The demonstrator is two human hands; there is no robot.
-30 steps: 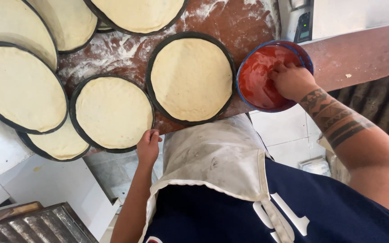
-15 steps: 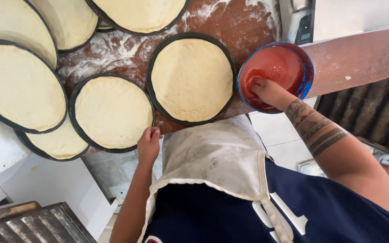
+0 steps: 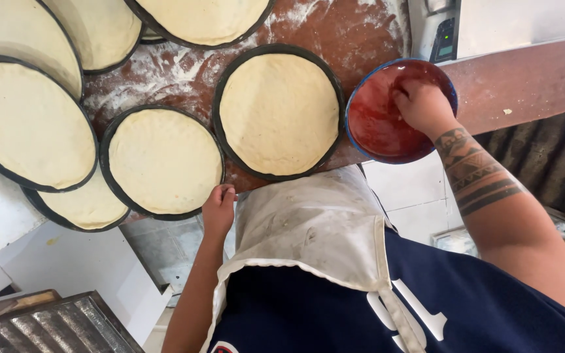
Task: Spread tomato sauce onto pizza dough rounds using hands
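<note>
Sauce, red and thin, coats the inside of a blue-rimmed bowl [image 3: 377,124] that sits at the right end of the floured surface [image 3: 335,26], close to its near edge. The right hand [image 3: 423,104] is down inside the bowl with its fingers curled toward the sauce; whether the grip holds anything there cannot be told, since the fingertips are hidden. Just beside the bowl on its left lies a round dark pan of raw dough [image 3: 279,111], nearly touching it. The left hand [image 3: 219,210] rests at the near edge of the surface, its grip closed loosely on that edge, just below another pan of dough [image 3: 163,160]. More dough pans [image 3: 27,124] crowd the left and far parts of the surface, some overlapping. A pale apron [image 3: 308,222] hangs against the near edge between the two arms.
</note>
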